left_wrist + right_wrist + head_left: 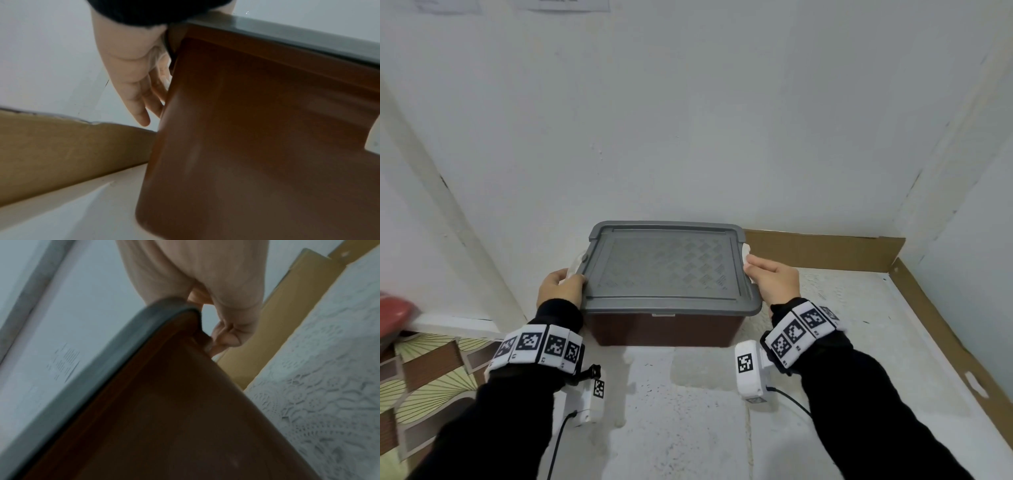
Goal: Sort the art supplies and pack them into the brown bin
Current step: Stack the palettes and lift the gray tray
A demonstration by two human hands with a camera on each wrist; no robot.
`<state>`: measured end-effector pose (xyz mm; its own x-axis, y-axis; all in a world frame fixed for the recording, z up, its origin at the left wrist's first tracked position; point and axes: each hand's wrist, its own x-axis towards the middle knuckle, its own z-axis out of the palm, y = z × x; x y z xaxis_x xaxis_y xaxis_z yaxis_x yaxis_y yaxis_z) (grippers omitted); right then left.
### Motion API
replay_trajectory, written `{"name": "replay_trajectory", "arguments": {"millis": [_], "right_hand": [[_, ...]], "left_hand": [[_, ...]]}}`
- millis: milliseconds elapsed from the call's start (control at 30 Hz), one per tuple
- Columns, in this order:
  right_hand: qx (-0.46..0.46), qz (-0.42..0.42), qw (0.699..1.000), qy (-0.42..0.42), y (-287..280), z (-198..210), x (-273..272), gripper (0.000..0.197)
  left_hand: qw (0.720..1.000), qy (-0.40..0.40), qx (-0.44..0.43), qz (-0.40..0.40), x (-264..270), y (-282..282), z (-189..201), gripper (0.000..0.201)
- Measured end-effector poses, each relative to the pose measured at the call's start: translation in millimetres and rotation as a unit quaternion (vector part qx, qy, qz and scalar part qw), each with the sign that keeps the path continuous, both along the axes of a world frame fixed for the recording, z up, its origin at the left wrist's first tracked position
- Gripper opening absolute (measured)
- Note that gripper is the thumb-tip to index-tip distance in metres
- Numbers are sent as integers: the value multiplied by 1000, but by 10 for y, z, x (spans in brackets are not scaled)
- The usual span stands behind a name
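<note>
White walls (688,120) close in on a pale, speckled surface (681,404) edged at the back and right by a strip of brown cardboard (825,250). At far left, a red object (393,310) sits above a patterned cloth (424,377). The left hand (560,286) grips the white handle (573,270) at the left end of the brown bin (664,330), thumb on the rim of its closed grey lid (669,270). The bin stands against the back wall, centred between both black-sleeved arms. At its right end, the right hand (774,277) holds the opposite handle, fingers curled under the lid's edge in the right wrist view (226,335). Marker-printed bands (537,346) wrap both wrists.
</note>
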<state>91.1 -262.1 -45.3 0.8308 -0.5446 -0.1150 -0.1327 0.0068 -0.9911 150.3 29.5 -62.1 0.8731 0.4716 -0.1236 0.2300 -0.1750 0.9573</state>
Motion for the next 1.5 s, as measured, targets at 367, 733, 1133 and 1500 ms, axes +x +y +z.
{"name": "replay_trajectory", "arguments": {"millis": [367, 733, 1133, 1500], "right_hand": [[-181, -12, 983, 33, 182, 37, -16, 36], [-209, -18, 978, 24, 214, 4, -21, 35], [-207, -12, 978, 21, 194, 15, -61, 34], [-177, -6, 984, -10, 182, -8, -125, 35]], "left_hand": [[998, -23, 53, 22, -77, -54, 47, 27], [965, -95, 238, -52, -154, -22, 137, 27], [999, -5, -35, 20, -39, -38, 250, 39], [1000, 5, -2, -12, -123, -68, 219, 31]]}}
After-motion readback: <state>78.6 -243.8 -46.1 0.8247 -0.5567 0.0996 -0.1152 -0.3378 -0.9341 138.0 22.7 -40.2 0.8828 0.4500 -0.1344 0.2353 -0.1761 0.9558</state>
